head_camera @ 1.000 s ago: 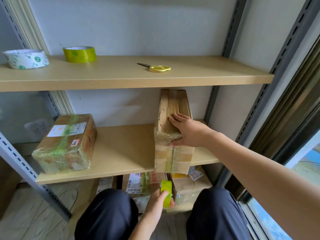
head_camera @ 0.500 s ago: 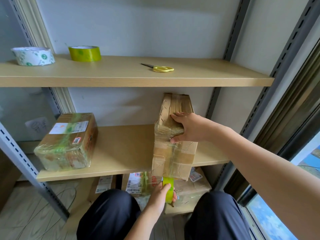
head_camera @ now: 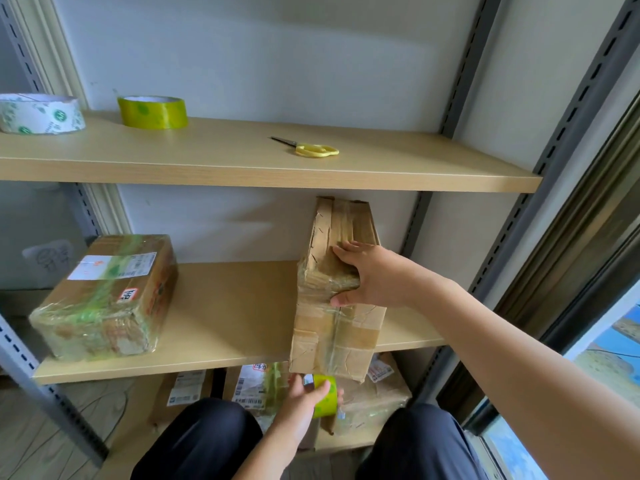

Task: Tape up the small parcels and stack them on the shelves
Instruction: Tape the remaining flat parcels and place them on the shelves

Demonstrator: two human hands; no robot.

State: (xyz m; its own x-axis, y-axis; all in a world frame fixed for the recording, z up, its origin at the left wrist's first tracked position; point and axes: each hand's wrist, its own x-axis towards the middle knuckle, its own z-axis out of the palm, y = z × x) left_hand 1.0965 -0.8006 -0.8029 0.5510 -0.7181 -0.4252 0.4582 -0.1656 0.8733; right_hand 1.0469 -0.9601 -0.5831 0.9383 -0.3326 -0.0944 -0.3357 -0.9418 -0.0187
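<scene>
I see the tall parcel standing on the middle shelf, its long axis running near to far, its near end hanging past the shelf's front edge; my right hand curls over its top right edge, thumb on the near face. Just below that end, my left hand grips a yellow-green tape roll. A wrapped parcel lies flat at far left; the lower shelf holds more labelled parcels.
</scene>
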